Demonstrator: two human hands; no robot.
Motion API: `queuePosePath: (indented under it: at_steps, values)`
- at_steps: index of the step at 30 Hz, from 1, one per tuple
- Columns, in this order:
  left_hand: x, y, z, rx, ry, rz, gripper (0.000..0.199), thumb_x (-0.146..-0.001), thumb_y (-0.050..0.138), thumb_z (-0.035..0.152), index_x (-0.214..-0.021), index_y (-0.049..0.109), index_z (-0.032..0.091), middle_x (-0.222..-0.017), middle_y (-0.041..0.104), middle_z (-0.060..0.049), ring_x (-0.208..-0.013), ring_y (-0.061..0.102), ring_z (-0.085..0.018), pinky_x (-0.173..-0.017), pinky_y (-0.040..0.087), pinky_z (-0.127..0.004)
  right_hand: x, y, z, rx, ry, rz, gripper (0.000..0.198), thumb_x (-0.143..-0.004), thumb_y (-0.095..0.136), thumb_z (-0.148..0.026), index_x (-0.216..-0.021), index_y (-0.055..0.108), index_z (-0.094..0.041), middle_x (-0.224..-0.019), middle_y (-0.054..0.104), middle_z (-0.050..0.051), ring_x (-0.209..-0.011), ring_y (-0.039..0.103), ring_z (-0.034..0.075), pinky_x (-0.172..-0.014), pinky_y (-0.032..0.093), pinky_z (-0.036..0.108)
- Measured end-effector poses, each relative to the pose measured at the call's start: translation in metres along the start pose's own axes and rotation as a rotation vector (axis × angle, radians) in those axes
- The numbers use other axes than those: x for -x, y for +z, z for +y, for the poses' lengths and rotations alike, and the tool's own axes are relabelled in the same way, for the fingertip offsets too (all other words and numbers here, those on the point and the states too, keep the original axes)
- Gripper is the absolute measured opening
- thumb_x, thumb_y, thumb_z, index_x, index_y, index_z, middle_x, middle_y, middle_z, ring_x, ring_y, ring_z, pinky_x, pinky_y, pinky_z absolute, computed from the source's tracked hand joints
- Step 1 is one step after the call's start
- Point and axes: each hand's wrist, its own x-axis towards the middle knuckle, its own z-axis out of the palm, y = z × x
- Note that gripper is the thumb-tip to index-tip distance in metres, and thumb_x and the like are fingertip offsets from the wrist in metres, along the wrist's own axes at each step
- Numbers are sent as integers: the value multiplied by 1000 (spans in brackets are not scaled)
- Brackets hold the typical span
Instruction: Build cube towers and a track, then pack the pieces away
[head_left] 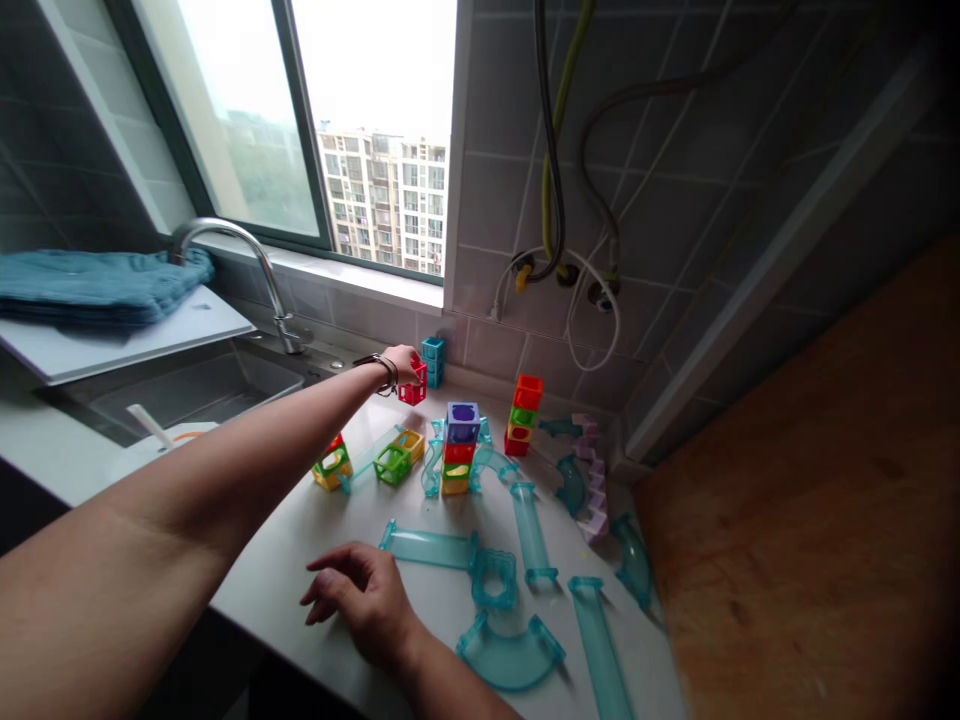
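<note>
Pinching red cube [412,386] in left hand [400,361], right hand [379,607] loosely spread; with centre tower [460,452] stacked, lower-right track [602,640] unjoined.

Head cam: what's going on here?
A person's left hand has its fingers on a red open-sided cube, beside a small teal stack near the wall. Whether the cube is lifted is unclear. The right hand is loosely curled over the front of the counter, with nothing visible in it. A purple-topped tower and an orange-topped tower stand upright, with teal track pieces lying around them.
</note>
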Motion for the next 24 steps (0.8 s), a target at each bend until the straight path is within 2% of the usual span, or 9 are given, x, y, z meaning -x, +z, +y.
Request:
queuePosePath:
  at_steps: [4, 9, 13, 16, 20, 24]
  values:
    - [-14, 6, 12, 42, 63, -57, 37, -100, 66, 35, -131, 62, 17, -128, 66, -11, -105, 69, -24, -87, 61, -44, -1, 0, 0, -12, 23, 11, 62, -70, 82, -63, -99, 75, -8, -71, 70, 6, -53, 62, 12, -56, 51, 25]
    - [-29, 4, 29, 48, 221, -91, 37, -97, 69, 30, -131, 63, 17, -124, 69, -10, -104, 70, -23, -87, 61, -42, -3, 0, -1, -39, 62, 34, 60, -68, 84, -62, -96, 76, -9, -68, 69, 6, -53, 61, 13, -55, 51, 25]
    - [-42, -1, 37, -3, 288, -71, 62, -76, 73, 15, -138, 65, 22, -121, 74, -7, -105, 70, -22, -85, 57, -26, -5, 1, 0, -60, 84, 50, 60, -66, 86, -61, -95, 76, -10, -67, 68, 5, -53, 61, 13, -55, 51, 25]
    - [-54, -5, 37, -61, 325, -55, 76, -68, 68, 14, -144, 62, 25, -123, 75, -5, -107, 70, -22, -86, 55, -23, -5, 1, 0, -62, 95, 59, 59, -66, 87, -60, -95, 76, -10, -66, 68, 5, -53, 61, 12, -55, 51, 25]
    - [-68, -8, 32, -144, 375, -60, 75, -66, 65, 14, -139, 67, 30, -116, 78, -2, -103, 70, -22, -88, 54, -24, -5, 1, -2, -79, 106, 60, 58, -66, 88, -60, -93, 76, -10, -65, 68, 4, -52, 60, 12, -54, 51, 24]
    - [-72, -5, 31, -197, 422, -32, 71, -70, 64, 15, -139, 67, 32, -121, 76, -3, -108, 69, -23, -94, 52, -26, -5, 3, -5, -81, 103, 83, 56, -65, 88, -58, -92, 77, -10, -65, 67, 4, -52, 60, 12, -53, 51, 24]
